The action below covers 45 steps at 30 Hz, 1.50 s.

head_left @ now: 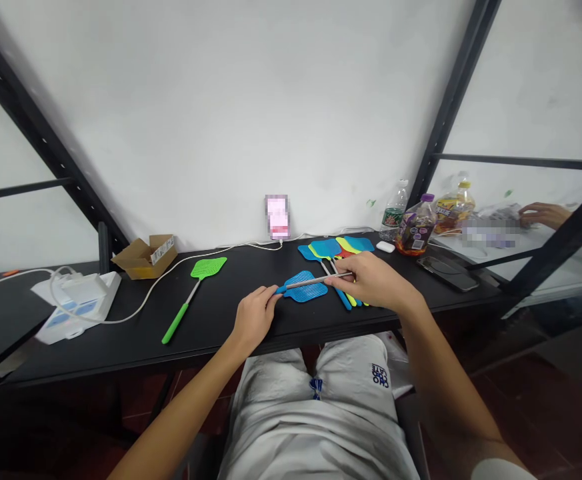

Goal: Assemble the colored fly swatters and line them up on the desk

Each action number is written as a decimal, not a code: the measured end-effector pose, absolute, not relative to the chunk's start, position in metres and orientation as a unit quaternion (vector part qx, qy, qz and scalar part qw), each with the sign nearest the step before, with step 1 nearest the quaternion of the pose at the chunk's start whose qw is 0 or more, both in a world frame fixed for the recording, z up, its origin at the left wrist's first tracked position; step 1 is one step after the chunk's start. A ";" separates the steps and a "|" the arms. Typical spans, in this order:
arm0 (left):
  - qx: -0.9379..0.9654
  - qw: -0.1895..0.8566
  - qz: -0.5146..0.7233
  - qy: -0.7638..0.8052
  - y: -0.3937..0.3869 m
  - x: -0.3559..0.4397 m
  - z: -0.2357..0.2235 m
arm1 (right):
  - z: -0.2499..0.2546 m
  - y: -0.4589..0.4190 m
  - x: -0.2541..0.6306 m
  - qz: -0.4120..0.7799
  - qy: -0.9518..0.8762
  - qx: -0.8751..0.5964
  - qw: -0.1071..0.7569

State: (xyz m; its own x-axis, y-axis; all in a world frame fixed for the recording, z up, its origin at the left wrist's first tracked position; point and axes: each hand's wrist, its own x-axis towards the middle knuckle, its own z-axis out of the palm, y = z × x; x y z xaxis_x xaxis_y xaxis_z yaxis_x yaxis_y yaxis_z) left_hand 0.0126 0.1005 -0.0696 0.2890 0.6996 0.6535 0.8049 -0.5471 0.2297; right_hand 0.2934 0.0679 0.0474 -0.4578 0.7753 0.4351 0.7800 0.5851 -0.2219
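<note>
A pale wall (221,133) fills the background behind the long black worktop (241,267), with dark frames (448,113) at both sides. White trousers (321,427) show below its front edge.

On the worktop to the left, I see a green fly swatter (209,268), its handle towards the front edge. To the right, several fly swatters (327,249) lie overlapped, with blue, yellow and red heads towards the wall and the handles partly under my right hand (365,279). That hand grips a slim metal rod (315,282), which slants across a blue mesh head (307,292) at the middle of the worktop. My left hand (257,313) is closed, pinching a blue tip (281,290) at the rod's other end; I cannot tell how tip and mesh head join.

At the far left are a white power strip (103,303) with a cable and an open cardboard box (145,261). At the right stand a purple-capped bottle (415,230) and a clear bottle (395,213), near a dark phone (448,273). A lit phone (278,219) stands against the wall, its screen blurred. A small white case (385,247) lies just beside the bottles. Beyond the right frame, I see a co-worker's hand (543,215).
</note>
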 end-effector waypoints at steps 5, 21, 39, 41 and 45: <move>-0.791 0.079 -0.367 -0.483 0.100 0.013 -0.070 | 0.048 0.057 0.282 -0.014 -0.852 -0.468 0.235; -0.809 0.021 -0.408 -0.423 0.099 0.014 -0.066 | 0.060 0.056 0.303 0.038 -0.835 -0.430 0.342; -0.811 0.012 -0.402 -0.425 0.101 0.014 -0.066 | 0.055 0.062 0.286 0.159 -0.826 -0.384 0.381; -0.810 0.013 -0.404 -0.425 0.101 0.014 -0.067 | 0.055 0.061 0.286 0.162 -0.827 -0.382 0.379; -0.809 0.008 -0.412 -0.419 0.101 0.014 -0.068 | 0.056 0.062 0.286 0.165 -0.830 -0.382 0.372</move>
